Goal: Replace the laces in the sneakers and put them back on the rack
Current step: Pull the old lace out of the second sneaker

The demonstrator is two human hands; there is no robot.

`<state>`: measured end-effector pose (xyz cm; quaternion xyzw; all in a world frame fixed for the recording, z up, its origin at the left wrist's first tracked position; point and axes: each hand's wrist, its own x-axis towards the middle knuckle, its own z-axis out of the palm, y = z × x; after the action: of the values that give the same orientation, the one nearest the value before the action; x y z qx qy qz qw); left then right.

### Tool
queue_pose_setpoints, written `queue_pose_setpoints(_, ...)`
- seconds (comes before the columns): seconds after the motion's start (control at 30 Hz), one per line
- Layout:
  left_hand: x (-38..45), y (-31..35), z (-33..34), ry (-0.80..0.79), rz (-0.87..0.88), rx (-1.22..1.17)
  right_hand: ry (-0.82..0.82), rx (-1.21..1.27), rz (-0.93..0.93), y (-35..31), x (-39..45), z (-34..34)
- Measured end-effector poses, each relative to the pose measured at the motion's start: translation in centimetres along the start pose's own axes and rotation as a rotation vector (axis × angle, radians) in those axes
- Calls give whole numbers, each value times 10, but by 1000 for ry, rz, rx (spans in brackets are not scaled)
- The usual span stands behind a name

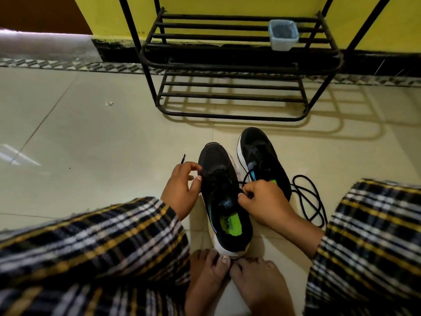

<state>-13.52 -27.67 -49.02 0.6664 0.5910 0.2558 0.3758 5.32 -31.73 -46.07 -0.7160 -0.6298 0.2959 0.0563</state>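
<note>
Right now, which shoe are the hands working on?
The nearer black mesh sneaker with the white sole, heel against the bare toes. Left hand and right hand pinch its black lace. The other black sneaker sits farther, untouched.

Dim, hard shadows, edge distortion

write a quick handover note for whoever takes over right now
Left hand: pinching a lace end beside the near sneaker.
Right hand: pinching the lace on that sneaker's other side.
Near sneaker: on the floor between the person's feet, partly laced.
Far sneaker: on the floor beside it, looks unlaced.
Loose lace: coiled on the floor to the right.
Rack: ahead, holds only a small tub.
Left: finish lacing the near sneaker, lace the far one, put both on the rack.
</note>
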Motion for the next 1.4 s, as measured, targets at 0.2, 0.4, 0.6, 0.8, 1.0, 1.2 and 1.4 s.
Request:
queue_pose_setpoints(0.2,6,7,3,-97,211,234,-18,-48,-46,-8,-1,-2)
queue_pose_setpoints(0.4,12,7,4,-139,254,326,-10,-98,-77,-13,-4,-2)
queue_pose_setpoints(0.6,6,15,-3,-10,13,-122,-4,-60,-56,-10,-4,0)
queue_pose_setpoints(0.8,16,7,-22,211,-276,-387,-18,-29,-34,-5,-1,1)
queue_pose_setpoints(1.0,8,-6,-17,80,16,92,2,-21,-63,-5,-1,5)
queue_pose_setpoints(1.2,7,12,-3,-129,355,628,34,-37,-118,-7,-3,5)
queue_pose_setpoints(1.4,5,10,-5,14,377,482,57,15,-115,-5,-4,7)
